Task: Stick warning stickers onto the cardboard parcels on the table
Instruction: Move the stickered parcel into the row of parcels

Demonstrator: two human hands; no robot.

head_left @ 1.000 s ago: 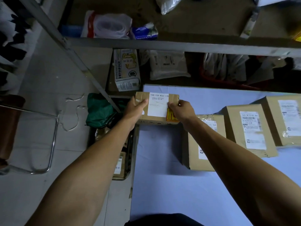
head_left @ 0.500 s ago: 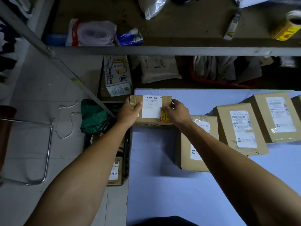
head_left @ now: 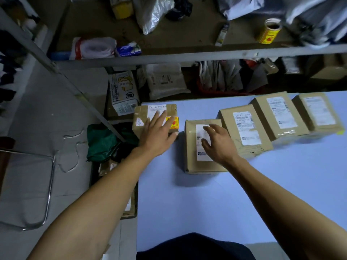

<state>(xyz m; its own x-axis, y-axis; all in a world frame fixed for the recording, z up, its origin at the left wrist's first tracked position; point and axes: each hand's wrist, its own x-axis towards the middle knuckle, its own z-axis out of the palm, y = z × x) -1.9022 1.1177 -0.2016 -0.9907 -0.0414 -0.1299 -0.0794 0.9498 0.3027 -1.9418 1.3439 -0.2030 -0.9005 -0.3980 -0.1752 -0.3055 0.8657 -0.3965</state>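
White label [head_left: 157, 109] on the small parcel [head_left: 142, 119] at frame centre-left, top line roughly "15H-159-K02-170", yellow warning sticker [head_left: 172, 122] with a red symbol beside it, other parcels' labels with barcodes, print too small to read

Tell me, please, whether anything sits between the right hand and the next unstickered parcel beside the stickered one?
Nothing visible does. The right hand is spread directly over the next parcel, above its white label. The left hand lies on the stickered parcel beside it, clear of that path.
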